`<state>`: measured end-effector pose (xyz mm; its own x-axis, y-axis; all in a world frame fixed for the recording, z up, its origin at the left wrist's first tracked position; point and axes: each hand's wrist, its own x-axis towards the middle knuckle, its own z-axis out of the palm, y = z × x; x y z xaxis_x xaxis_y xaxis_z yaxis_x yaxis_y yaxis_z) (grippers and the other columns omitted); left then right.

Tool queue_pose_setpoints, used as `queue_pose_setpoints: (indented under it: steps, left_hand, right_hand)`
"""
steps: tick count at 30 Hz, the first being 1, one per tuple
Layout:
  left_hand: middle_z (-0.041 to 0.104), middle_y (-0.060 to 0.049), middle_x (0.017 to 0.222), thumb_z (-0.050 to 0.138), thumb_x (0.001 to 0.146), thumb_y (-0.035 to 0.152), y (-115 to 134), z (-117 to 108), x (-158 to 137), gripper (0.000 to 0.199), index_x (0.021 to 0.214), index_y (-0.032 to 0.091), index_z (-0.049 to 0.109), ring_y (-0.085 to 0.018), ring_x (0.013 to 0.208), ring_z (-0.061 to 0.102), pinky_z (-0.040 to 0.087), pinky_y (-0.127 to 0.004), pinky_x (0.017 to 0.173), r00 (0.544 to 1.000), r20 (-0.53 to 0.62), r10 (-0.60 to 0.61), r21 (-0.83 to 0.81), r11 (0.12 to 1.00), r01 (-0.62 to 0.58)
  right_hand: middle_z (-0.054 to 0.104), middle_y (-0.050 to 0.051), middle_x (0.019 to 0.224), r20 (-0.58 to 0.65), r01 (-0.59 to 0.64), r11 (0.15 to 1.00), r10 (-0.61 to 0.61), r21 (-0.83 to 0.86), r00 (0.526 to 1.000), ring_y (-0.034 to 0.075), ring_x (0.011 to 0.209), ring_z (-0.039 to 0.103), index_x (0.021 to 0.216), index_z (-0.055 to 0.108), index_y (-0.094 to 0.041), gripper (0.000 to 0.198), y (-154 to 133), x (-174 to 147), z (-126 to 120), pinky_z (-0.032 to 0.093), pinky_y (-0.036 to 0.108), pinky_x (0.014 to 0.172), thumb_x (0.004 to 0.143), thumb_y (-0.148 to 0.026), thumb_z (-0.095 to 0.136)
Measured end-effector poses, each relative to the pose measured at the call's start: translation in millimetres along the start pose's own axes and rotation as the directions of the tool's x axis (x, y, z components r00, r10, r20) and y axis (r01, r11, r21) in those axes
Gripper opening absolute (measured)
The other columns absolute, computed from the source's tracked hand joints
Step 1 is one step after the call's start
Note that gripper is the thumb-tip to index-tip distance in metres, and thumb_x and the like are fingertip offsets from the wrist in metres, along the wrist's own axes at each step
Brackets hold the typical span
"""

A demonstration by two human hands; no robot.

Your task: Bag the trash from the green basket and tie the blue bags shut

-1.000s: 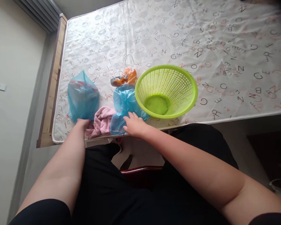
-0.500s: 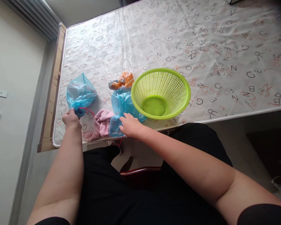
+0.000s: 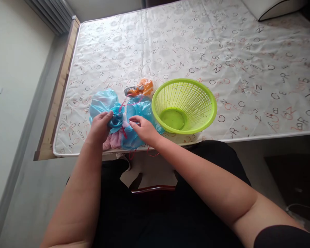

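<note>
My left hand (image 3: 101,126) is closed on the gathered neck of a light blue plastic bag (image 3: 103,99) with a red drawstring (image 3: 129,104). To its right, my right hand (image 3: 144,130) hovers over a second blue plastic bag (image 3: 139,106), its thumb and fingers a little apart with nothing visible between them. Below the held bag, a pink towel (image 3: 116,139) is partly covered. Behind the second bag lies a clear bag with orange and grey cloth (image 3: 142,87). A green plastic basket (image 3: 184,130) stands tilted-looking at the right, touching or nearly touching the second bag.
Everything lies near the front edge of a letter-printed mattress (image 3: 237,96). A wooden bed frame (image 3: 59,82) runs along its left side. A white, dark-edged object (image 3: 276,8) rests at the far right corner. My legs are under the front edge.
My left hand has brought the held blue bag rightward, over the pink towel and beside the second bag. My right hand has lifted slightly off the second bag. The view has shifted somewhat.
</note>
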<state>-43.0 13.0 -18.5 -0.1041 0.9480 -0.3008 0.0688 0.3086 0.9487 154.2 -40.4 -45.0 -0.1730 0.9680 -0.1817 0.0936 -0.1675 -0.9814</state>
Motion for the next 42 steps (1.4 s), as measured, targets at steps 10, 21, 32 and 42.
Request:
queue_pose_setpoints:
  steps: [10, 21, 32, 42]
  left_hand:
    - [0.048, 0.001, 0.067, 0.085, 0.074, 0.042, 8, 26, 6, 0.035, 0.067, 0.019, 0.060, -0.014, 0.064, 0.045, 0.035, -0.026, 0.058, 0.923, 0.384, -0.011, 0.252, 0.963, -0.093]
    - [0.042, 0.003, 0.063, 0.069, 0.086, 0.042, 8, 6, 20, 0.033, 0.067, 0.020, 0.053, -0.013, 0.062, 0.037, 0.028, -0.029, 0.058, 0.949, 0.294, 0.113, 0.622, 0.731, -0.279]
    - [0.068, -0.006, 0.110, 0.081, 0.083, 0.018, -5, 16, 17, 0.027, 0.109, 0.022, 0.071, -0.018, 0.095, 0.064, 0.057, -0.031, 0.083, 0.755, 0.292, 0.587, 0.587, 0.513, -0.626]
    - [0.071, -0.004, 0.095, 0.086, 0.088, 0.031, -18, 27, 16, 0.013, 0.094, 0.021, 0.081, -0.018, 0.083, 0.065, 0.055, -0.034, 0.081, 0.721, 0.525, 0.453, 0.559, 0.455, -0.693]
  right_hand:
    - [0.076, 0.007, 0.118, -0.088, -0.157, 0.907, 0.207, 0.390, 0.974, 0.022, 0.109, 0.074, 0.124, 0.063, -0.021, 0.042, 17, 20, 1, 0.066, 0.037, 0.090, 0.094, -0.047, 0.079]
    - [0.071, 0.001, 0.102, -0.172, -0.090, 0.863, 0.199, 0.497, 0.965, 0.016, 0.093, 0.067, 0.108, 0.063, -0.024, 0.021, 24, 22, 1, 0.058, 0.029, 0.078, 0.091, -0.028, 0.075]
    - [0.068, 0.001, 0.101, -0.285, -0.052, 0.880, 0.208, 0.472, 0.936, 0.017, 0.093, 0.066, 0.109, 0.060, -0.025, 0.033, 27, 22, 1, 0.057, 0.032, 0.081, 0.083, -0.031, 0.080]
    - [0.068, -0.001, 0.096, -0.251, -0.005, 0.822, 0.180, 0.569, 0.951, 0.014, 0.087, 0.066, 0.107, 0.060, -0.026, 0.026, 28, 21, 5, 0.056, 0.030, 0.079, 0.086, -0.026, 0.075]
